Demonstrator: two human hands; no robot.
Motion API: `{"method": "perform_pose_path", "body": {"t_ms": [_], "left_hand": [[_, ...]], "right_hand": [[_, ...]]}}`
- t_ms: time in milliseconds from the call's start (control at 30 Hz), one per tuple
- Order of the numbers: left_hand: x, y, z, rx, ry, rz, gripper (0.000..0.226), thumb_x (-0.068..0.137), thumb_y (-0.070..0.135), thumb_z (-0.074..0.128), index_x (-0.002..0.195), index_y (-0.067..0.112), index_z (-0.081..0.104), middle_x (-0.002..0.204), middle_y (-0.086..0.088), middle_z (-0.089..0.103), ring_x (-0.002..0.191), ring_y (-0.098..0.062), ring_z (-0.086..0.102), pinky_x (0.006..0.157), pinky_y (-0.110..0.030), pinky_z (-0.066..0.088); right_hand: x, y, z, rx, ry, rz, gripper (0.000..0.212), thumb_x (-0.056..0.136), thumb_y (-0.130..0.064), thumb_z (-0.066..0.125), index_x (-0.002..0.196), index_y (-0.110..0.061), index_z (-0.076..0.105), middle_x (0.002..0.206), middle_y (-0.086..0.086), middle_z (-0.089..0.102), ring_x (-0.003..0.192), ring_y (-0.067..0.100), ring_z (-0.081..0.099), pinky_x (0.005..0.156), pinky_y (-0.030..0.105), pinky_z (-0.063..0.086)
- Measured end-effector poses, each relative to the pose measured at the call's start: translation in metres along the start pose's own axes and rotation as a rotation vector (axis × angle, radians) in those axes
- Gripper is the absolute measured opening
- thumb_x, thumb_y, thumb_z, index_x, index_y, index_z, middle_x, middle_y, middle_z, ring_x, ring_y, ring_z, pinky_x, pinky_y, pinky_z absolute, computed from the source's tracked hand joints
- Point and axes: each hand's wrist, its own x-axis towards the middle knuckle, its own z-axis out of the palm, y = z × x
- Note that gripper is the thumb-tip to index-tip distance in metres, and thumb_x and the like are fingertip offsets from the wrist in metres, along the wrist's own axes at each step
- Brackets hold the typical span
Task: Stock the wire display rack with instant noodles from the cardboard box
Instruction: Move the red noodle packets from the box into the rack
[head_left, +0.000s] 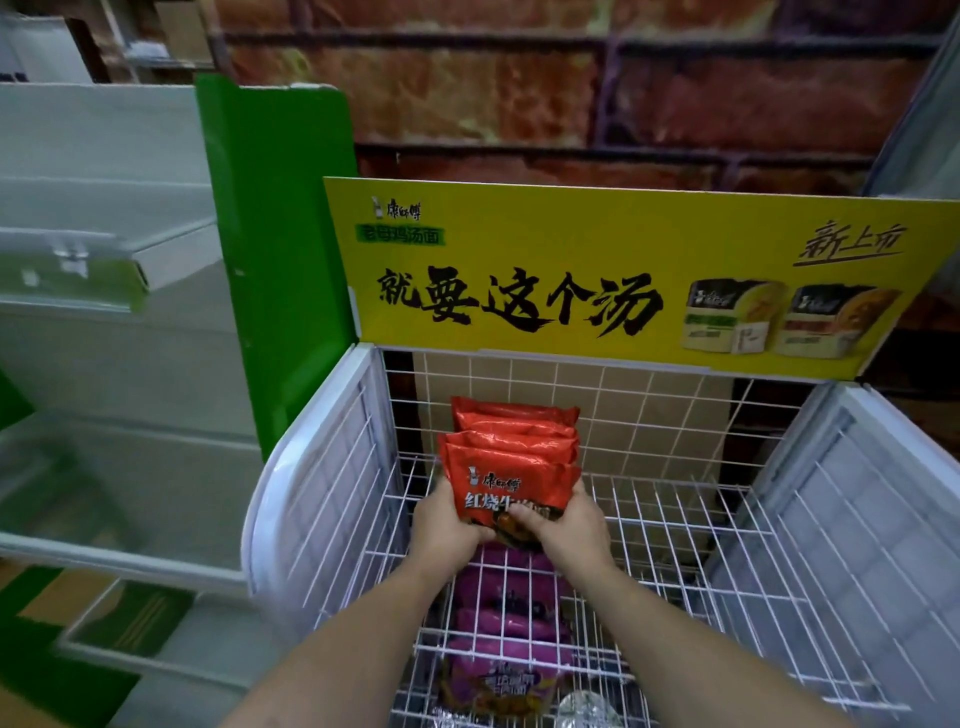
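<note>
A row of several red instant noodle packs (511, 457) stands upright on the top shelf of the white wire display rack (691, 525), at its left side. My left hand (449, 525) grips the front pack's lower left edge. My right hand (563, 527) grips its lower right edge, thumb over the pack's face. On the shelf below, seen through the wires, lie purple noodle packs (511, 618). The cardboard box is out of view.
A yellow sign board (623, 275) stands along the rack's back. White side panels (311, 493) close the rack on left and right. A green and white shelf unit (130, 312) stands at the left. A brick-pattern wall (571, 93) is behind.
</note>
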Motion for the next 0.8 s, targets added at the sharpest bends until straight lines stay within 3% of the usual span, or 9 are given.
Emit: {"method": "perform_pose_path", "body": {"t_ms": [100,200,267,333,433,500,633,700,800], "left_hand": [[-0.001,-0.001,-0.001,0.033,0.0,0.009,0.078,0.066,0.004,0.092,0.129,0.03,0.054,0.106,0.013,0.068,0.1,-0.011,0.066,0.092,-0.028,0.052],[-0.004,0.005,-0.007,0.098,-0.004,0.034,0.074,0.062,0.011,0.095,0.118,0.037,0.053,0.105,0.013,0.068,0.101,-0.013,0.066,0.093,-0.032,0.055],[-0.007,0.01,-0.011,0.134,0.02,0.062,0.076,0.055,0.016,0.097,0.112,0.038,0.052,0.108,0.011,0.063,0.105,-0.015,0.065,0.094,-0.036,0.056],[-0.011,0.015,-0.012,0.161,0.069,0.083,0.092,0.049,0.023,0.097,0.127,0.032,0.049,0.121,0.007,0.055,0.12,-0.019,0.058,0.103,-0.042,0.052],[-0.015,0.02,-0.015,0.155,0.126,0.123,0.13,0.055,0.033,0.096,0.158,0.029,0.017,0.16,-0.001,0.031,0.151,-0.026,0.029,0.123,-0.052,0.031],[-0.021,0.026,-0.02,0.152,0.132,0.151,0.142,0.064,0.036,0.095,0.163,0.029,-0.006,0.171,0.0,0.005,0.159,-0.025,0.005,0.128,-0.051,0.011],[-0.03,0.037,-0.028,0.238,0.201,0.216,0.137,0.08,0.046,0.083,0.158,0.028,-0.028,0.168,0.0,-0.029,0.157,-0.023,-0.019,0.123,-0.043,-0.007],[-0.037,0.044,-0.03,0.306,0.229,0.256,0.133,0.084,0.052,0.077,0.156,0.026,-0.032,0.165,-0.003,-0.035,0.155,-0.025,-0.024,0.121,-0.04,-0.013],[-0.045,0.049,-0.03,0.425,0.234,0.326,0.126,0.088,0.063,0.065,0.154,0.025,-0.035,0.162,-0.007,-0.041,0.153,-0.027,-0.03,0.123,-0.043,-0.015]], "right_hand": [[0.0,-0.001,-0.001,-0.011,0.007,0.021,0.073,0.068,-0.052,0.088,0.129,-0.033,0.052,0.109,-0.01,0.068,0.103,0.017,0.065,0.09,0.034,0.052],[-0.002,-0.006,-0.006,-0.038,0.018,0.038,0.074,0.062,-0.058,0.089,0.123,-0.035,0.055,0.106,-0.011,0.069,0.101,0.018,0.068,0.089,0.037,0.056],[-0.005,-0.009,-0.009,-0.041,0.026,0.055,0.085,0.056,-0.064,0.089,0.127,-0.035,0.053,0.109,-0.009,0.07,0.103,0.021,0.069,0.089,0.04,0.057],[-0.009,-0.011,-0.013,-0.035,0.035,0.071,0.096,0.052,-0.066,0.089,0.133,-0.034,0.048,0.114,-0.006,0.07,0.106,0.023,0.068,0.091,0.043,0.057],[-0.015,-0.017,-0.02,-0.056,0.045,0.073,0.104,0.048,-0.062,0.093,0.135,-0.035,0.043,0.118,-0.007,0.069,0.11,0.023,0.067,0.094,0.042,0.055],[-0.019,-0.022,-0.024,-0.086,0.055,0.06,0.109,0.047,-0.057,0.096,0.138,-0.033,0.041,0.122,-0.006,0.067,0.115,0.022,0.065,0.095,0.04,0.054],[-0.032,-0.029,-0.033,-0.13,0.105,0.091,0.134,0.053,-0.056,0.095,0.16,-0.024,0.02,0.15,0.006,0.051,0.14,0.029,0.047,0.109,0.047,0.043],[-0.039,-0.029,-0.038,-0.145,0.128,0.111,0.136,0.057,-0.055,0.093,0.162,-0.023,0.012,0.158,0.009,0.04,0.147,0.03,0.037,0.114,0.048,0.038],[-0.051,-0.026,-0.046,-0.171,0.168,0.103,0.134,0.059,-0.058,0.091,0.162,-0.025,0.011,0.16,0.008,0.038,0.147,0.029,0.036,0.115,0.048,0.04]]}}
